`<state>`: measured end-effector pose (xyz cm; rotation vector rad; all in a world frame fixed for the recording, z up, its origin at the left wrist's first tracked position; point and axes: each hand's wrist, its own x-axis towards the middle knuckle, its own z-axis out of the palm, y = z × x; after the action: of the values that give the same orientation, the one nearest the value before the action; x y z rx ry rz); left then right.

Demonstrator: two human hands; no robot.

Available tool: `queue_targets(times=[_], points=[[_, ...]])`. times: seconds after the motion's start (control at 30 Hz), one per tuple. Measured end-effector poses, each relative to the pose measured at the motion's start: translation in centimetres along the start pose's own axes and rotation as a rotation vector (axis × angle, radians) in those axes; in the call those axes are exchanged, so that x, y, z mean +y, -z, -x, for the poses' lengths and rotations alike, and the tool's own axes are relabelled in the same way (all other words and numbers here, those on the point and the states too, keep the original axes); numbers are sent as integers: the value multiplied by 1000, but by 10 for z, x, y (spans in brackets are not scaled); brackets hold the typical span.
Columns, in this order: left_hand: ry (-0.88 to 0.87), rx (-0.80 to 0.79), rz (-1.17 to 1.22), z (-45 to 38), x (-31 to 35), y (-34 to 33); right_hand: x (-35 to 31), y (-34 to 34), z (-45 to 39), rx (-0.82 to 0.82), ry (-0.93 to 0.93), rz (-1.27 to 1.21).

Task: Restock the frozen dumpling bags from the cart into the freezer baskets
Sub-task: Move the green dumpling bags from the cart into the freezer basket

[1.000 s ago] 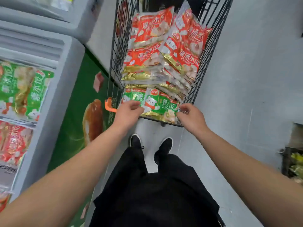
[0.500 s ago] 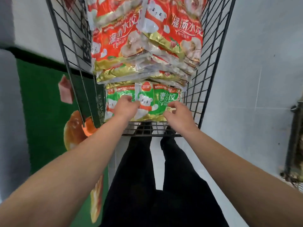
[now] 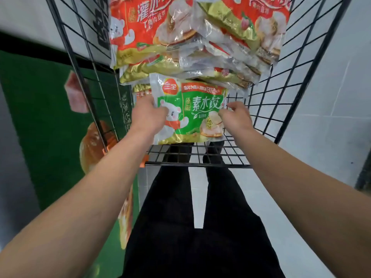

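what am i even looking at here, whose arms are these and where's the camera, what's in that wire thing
The camera sits on a person's head, looking down, so the two bare arms and the black trousers below are their own. No robot is involved. The wire thing is a black cart piled with red bags of frozen dumplings. The left hand and right hand each grip a side of one green bag, raised at the cart's near end. The green panel on the left carries food pictures. Pale floor tiles show around the cart.
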<state>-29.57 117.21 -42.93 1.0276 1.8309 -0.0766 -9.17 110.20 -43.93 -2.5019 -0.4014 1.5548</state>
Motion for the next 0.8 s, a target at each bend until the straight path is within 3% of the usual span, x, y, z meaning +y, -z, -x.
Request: queue_targets(times=[0.13,0.23,0.37,0.53,0.8], points=[[128,152,-71,-13,-21,15,-9,-17,-16,-51,-144,-138],[208,129,-25,-19,-29,8,-10,-31,-21,-130,-307,-390],[225,132,56,-17,-30,9,-1,-30,-22,-61,-342,-531],[130,132,148,16,-21,23,-6,-12,5,-25,-177,-423],[-23,222,430,134,4,46,-28,63,89,-25,62,-463]])
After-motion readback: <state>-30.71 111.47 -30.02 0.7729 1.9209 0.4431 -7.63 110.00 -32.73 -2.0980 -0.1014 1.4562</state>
